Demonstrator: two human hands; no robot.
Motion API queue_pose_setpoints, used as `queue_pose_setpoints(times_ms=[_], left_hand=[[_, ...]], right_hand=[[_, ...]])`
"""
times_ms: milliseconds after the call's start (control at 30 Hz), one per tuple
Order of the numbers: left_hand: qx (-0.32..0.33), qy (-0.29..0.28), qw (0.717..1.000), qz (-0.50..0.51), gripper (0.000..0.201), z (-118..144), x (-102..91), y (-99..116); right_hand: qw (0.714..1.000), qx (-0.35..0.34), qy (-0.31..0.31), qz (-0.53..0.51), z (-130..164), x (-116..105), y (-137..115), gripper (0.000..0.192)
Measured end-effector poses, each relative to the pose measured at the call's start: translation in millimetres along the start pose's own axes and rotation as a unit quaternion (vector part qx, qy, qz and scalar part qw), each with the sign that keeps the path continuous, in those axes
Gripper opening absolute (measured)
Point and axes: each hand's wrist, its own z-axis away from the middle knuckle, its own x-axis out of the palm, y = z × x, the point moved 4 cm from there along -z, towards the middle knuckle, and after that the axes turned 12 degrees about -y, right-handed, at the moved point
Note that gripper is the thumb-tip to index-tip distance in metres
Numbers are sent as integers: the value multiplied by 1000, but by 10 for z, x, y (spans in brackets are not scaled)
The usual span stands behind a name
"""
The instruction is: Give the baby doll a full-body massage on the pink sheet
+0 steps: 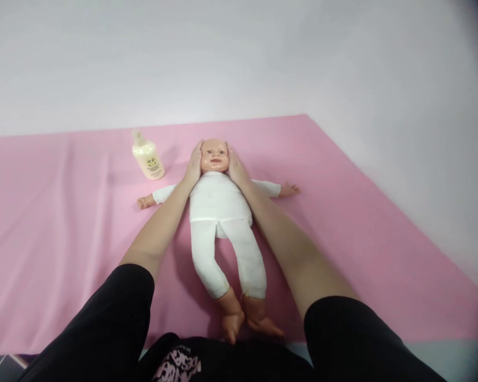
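Note:
A baby doll (221,196) in a white top and trousers lies on its back, its head away from me and its bare feet towards me. My left hand (194,163) lies flat along the left side of the doll's head, fingers stretched out and pointing away. On the other side, my right hand (236,164) rests against the head in the same way. The doll's face shows between my two palms. Its arms are spread out to both sides, passing under my forearms.
Beneath the doll is a pink cloth (326,212), with soft folds at the left. A pump bottle (148,158) of pale yellow liquid stands on it, left of the doll's head. A whitish surface (223,58) extends beyond the cloth.

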Motion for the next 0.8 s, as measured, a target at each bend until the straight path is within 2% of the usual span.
queue_pose_setpoints(times_ms=[100,233,300,400,533,633,700,800], left_hand=[[-19,16,1000,13,73,-10,3,-106],[-59,41,996,-58,67,26,-89,-123],[-66,59,990,-114,61,51,-151,-41],[-43,74,978,-192,47,52,-185,158],[-103,79,974,-184,37,1,-74,256],[-128,89,975,-158,45,12,57,237],[-111,89,978,-154,55,51,111,232],[-84,77,983,-145,59,117,128,230]], right_hand=[[1000,20,11,19,22,-52,28,73],[997,32,37,61,27,-101,55,74],[994,17,55,90,37,-112,29,75],[988,-17,81,133,89,-111,-88,75],[977,-31,67,201,176,-40,-303,76],[976,-21,45,214,203,35,-394,82],[979,-20,39,199,207,70,-407,86],[985,-33,38,163,204,97,-379,88]])
